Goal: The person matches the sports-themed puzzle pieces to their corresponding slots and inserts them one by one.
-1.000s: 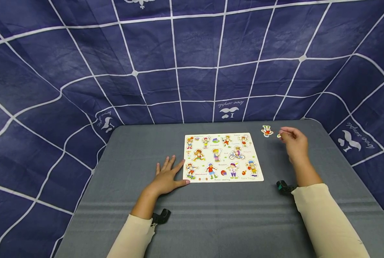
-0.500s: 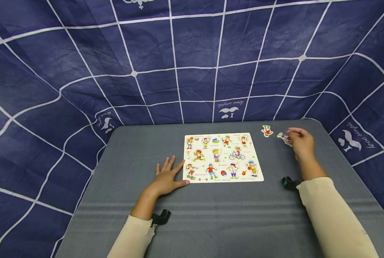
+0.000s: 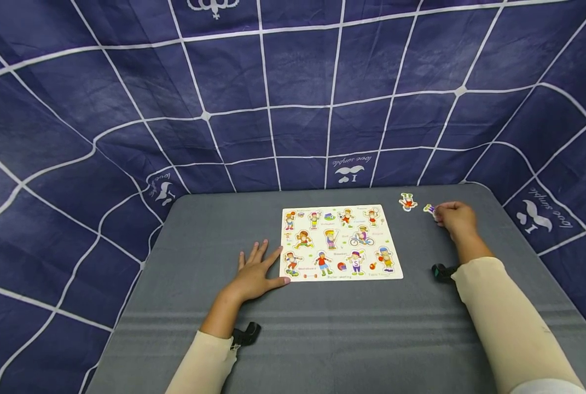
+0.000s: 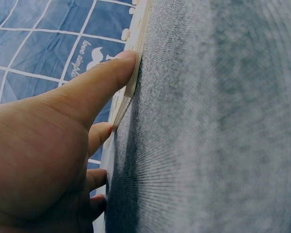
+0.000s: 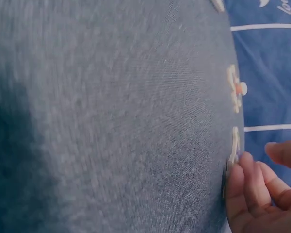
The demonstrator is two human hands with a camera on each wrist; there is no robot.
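Observation:
A white puzzle board (image 3: 341, 276) with several sports figures on it lies on the grey table. My left hand (image 3: 253, 276) rests spread out at its left side, with the thumb on the lower left corner and the index finger at the left edge. My right hand (image 3: 459, 221) is low over a small figure-shaped puzzle piece (image 3: 428, 209) right of the board. In the right wrist view, the bent fingers (image 5: 250, 187) touch that piece, while the thumb stands apart from them. Much of the piece is hidden behind the hand.
Another puzzle piece (image 3: 407, 202), a figure in red with a peg on top, lies just left of the right hand near the table's back edge. A blue cloth (image 3: 293, 131) with white grid lines rises behind and beside the grey table (image 3: 332, 334).
My right hand has moved right off the piece, uncovering more of it, then come back left over it. The left hand and the board have stayed put.

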